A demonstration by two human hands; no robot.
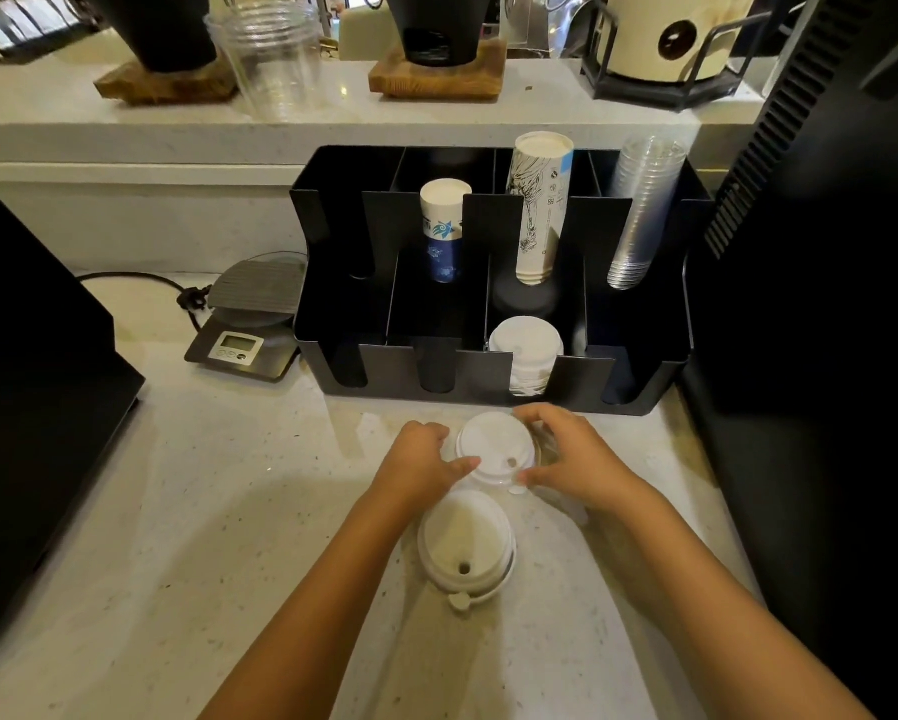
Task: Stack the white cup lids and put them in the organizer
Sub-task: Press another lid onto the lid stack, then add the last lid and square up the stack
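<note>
Head view showed both hands closed around one white lid (pixel 494 447) on the counter (pixel 202 537), close to the front wall of the black organizer (pixel 488 379). The left hand (pixel 419 466) pinched the lid's left rim with thumb and fingers; the right hand (pixel 566 449) cupped its right rim. A second white lid (pixel 466 544) lay loose on the counter just nearer the person, almost touching the held one.

Procedure, as judged: keep the grip on the rim only, hold the lid level, and align its rim with the loose lid before pressing, so the two nest without tilting. Turning the sip holes to the same side should help seating.

Organizer contents: the third front slot from the left held a stack of white lids (pixel 525 350); the other front slots looked empty. Rear slots held short paper cups (pixel 442 226), tall paper cups (pixel 539 205) and clear plastic cups (pixel 641 210); the leftmost rear slot appeared empty.
</note>
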